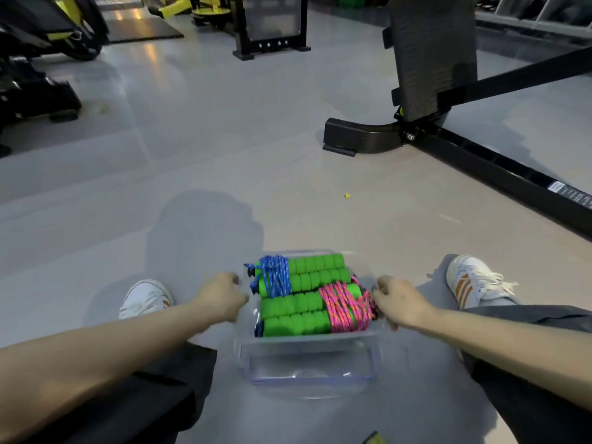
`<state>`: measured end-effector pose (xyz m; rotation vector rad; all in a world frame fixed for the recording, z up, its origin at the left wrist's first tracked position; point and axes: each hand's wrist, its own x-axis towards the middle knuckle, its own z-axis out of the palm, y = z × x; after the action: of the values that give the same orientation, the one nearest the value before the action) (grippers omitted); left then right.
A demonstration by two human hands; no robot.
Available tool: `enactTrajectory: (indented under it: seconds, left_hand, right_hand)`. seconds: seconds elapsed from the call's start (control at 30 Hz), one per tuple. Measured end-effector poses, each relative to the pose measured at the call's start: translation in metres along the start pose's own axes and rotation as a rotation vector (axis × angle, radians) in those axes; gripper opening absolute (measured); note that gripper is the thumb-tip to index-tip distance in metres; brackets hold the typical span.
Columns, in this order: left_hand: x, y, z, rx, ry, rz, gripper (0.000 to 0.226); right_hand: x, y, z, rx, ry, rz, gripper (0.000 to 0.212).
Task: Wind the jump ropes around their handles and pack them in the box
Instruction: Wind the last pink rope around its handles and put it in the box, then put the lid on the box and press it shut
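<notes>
Head camera view: the fingers of the left hand (224, 296) and the right hand (398, 302) curl over opposite side rims of a clear box (307, 366), which sits on the floor (192, 155) between the person's legs. Inside, a blue rope (275, 275) and a pink rope (344, 307) lie wound around green handles (298, 310). Packing looks finished, and no loose rope shows.
</notes>
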<state>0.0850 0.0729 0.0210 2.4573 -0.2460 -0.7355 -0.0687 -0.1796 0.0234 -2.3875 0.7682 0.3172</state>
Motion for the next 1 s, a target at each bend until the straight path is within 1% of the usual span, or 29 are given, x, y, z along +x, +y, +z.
enactTrajectory:
  seconds: [0.07, 0.13, 0.17, 0.23, 0.3, 0.33, 0.4, 0.47, 0.53, 0.6, 0.67, 0.7, 0.77, 0.8, 0.83, 0.9, 1.0]
  left_hand:
    - [0.020, 0.009, -0.010, -0.052, 0.053, 0.027, 0.044]
    - [0.042, 0.023, -0.020, -0.069, 0.114, 0.088, 0.046]
    - [0.052, 0.029, -0.024, -0.063, 0.146, 0.121, 0.043]
    - [0.071, 0.037, -0.027, -0.023, 0.201, 0.177, 0.030]
    - [0.084, 0.037, -0.023, 0.009, 0.218, 0.197, 0.017]
    - [0.089, 0.036, -0.020, 0.037, 0.207, 0.190, 0.016]
    - [0.092, 0.031, -0.010, 0.081, 0.126, 0.160, 0.020]
    - [0.091, 0.023, -0.002, 0.073, 0.040, 0.130, 0.039]
    - [0.091, 0.017, 0.002, -0.034, -0.006, 0.100, 0.050]
    - [0.092, 0.013, 0.002, -0.167, 0.026, 0.035, 0.053]
    - [0.084, 0.008, 0.005, -0.181, 0.054, -0.063, 0.045]
    - [0.076, 0.003, 0.009, -0.134, 0.017, -0.111, 0.039]
    - [0.056, -0.005, 0.022, -0.006, -0.166, -0.197, 0.028]
    - [0.047, -0.008, 0.030, 0.040, -0.260, -0.226, 0.025]
    - [0.041, -0.010, 0.037, 0.074, -0.321, -0.241, 0.025]
    - [0.038, -0.013, 0.047, 0.098, -0.339, -0.228, 0.027]
    - [0.037, -0.016, 0.039, 0.065, -0.375, -0.218, 0.015]
  right_hand:
    - [0.018, -0.010, -0.014, 0.053, 0.062, -0.045, 0.029]
    - [0.039, -0.018, -0.023, 0.137, 0.108, -0.038, 0.026]
    - [0.048, -0.022, -0.026, 0.186, 0.122, -0.022, 0.023]
    - [0.065, -0.027, -0.026, 0.262, 0.129, 0.004, 0.020]
    - [0.080, -0.030, -0.022, 0.276, 0.129, 0.039, 0.020]
    - [0.087, -0.029, -0.020, 0.263, 0.127, 0.059, 0.021]
    - [0.096, -0.025, -0.015, 0.241, 0.097, 0.091, 0.024]
    - [0.100, -0.020, -0.012, 0.272, 0.028, 0.103, 0.024]
    - [0.099, -0.013, -0.011, 0.339, -0.009, 0.117, 0.018]
    - [0.094, -0.002, -0.011, 0.328, 0.008, 0.163, 0.016]
    - [0.085, 0.013, -0.005, 0.215, -0.026, 0.227, 0.019]
    - [0.078, 0.020, -0.001, 0.149, -0.097, 0.264, 0.018]
    - [0.063, 0.029, 0.012, 0.043, -0.287, 0.343, 0.021]
    - [0.057, 0.030, 0.019, 0.024, -0.361, 0.374, 0.024]
    - [0.051, 0.029, 0.024, 0.024, -0.409, 0.395, 0.024]
    - [0.043, 0.026, 0.031, 0.047, -0.448, 0.411, 0.021]
    - [0.042, 0.024, 0.029, 0.103, -0.467, 0.355, 0.018]
